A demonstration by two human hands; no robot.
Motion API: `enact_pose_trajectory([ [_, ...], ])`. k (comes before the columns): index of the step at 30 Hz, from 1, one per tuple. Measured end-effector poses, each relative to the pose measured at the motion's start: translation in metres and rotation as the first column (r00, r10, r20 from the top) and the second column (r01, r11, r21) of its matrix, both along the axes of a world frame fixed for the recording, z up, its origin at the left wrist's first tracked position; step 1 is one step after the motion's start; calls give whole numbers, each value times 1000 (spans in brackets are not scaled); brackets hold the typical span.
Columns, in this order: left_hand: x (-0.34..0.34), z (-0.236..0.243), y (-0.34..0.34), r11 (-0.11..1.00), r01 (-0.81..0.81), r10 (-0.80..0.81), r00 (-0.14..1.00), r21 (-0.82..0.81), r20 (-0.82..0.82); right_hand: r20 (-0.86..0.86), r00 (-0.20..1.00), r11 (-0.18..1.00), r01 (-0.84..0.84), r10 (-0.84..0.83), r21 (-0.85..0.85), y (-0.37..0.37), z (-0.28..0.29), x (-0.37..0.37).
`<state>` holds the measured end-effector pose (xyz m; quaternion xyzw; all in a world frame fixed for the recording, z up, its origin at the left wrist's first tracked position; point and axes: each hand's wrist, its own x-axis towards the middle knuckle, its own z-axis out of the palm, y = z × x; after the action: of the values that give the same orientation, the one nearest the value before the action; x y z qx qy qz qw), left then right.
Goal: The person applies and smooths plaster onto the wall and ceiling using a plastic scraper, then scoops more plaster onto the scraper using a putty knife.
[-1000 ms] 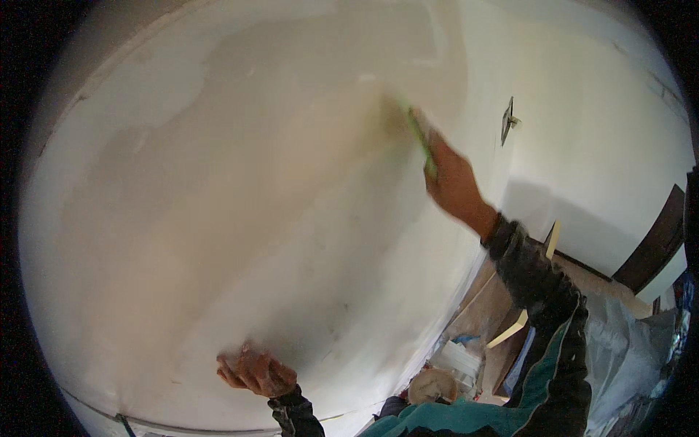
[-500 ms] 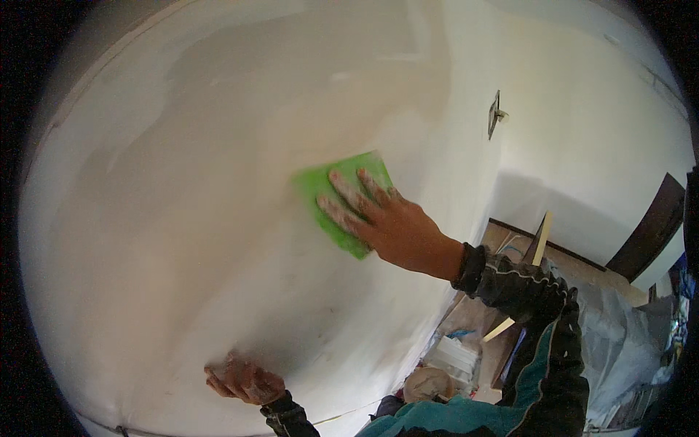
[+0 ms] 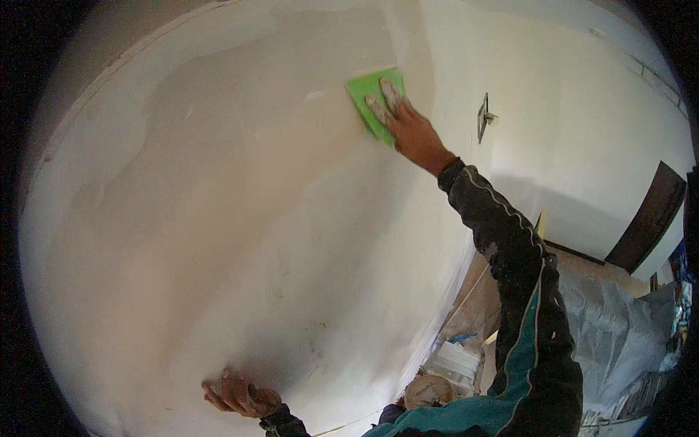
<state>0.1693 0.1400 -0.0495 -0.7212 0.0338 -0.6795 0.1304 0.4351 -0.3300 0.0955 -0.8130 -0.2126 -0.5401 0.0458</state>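
My right hand (image 3: 411, 127) presses a square green pad (image 3: 364, 95) against the upper part of a white, patchily plastered wall (image 3: 218, 204). Its dusty fingers lie spread on the pad, with a dark-sleeved arm reaching up from the lower right. Near the bottom of the picture my left hand (image 3: 240, 395) rests against the same wall, fingers bent and apart, with no object visible in it. Its palm is hidden and a grey shadow lies just above it.
At right are a paler wall (image 3: 582, 102), a small metal fitting (image 3: 484, 116) and a dark curved panel (image 3: 644, 215). Below lie a light timber strip (image 3: 540, 222), translucent plastic sheeting (image 3: 611, 335), white pieces (image 3: 451, 360) and a round bucket (image 3: 426, 390).
The green pad in my right hand swept down and left, then rose back up to the upper middle. My left hand has slipped slightly lower.
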Motion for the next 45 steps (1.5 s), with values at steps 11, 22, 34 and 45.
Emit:
enact_pose_trajectory([
  [11,3,-11,0,974,148,-147,989,-171,21,38,989,933,-146,141,328,-60,8,-4],
  [22,2,-3,6,996,84,-85,996,-36,-16,-222,973,979,-23,69,201,-1,59,-31],
  [34,3,1,5,991,129,-129,992,-35,5,-110,992,993,48,-60,-108,-17,-5,-44],
  [45,2,4,5,998,51,-50,998,38,-25,-40,998,998,44,-46,-51,-65,-32,10],
])
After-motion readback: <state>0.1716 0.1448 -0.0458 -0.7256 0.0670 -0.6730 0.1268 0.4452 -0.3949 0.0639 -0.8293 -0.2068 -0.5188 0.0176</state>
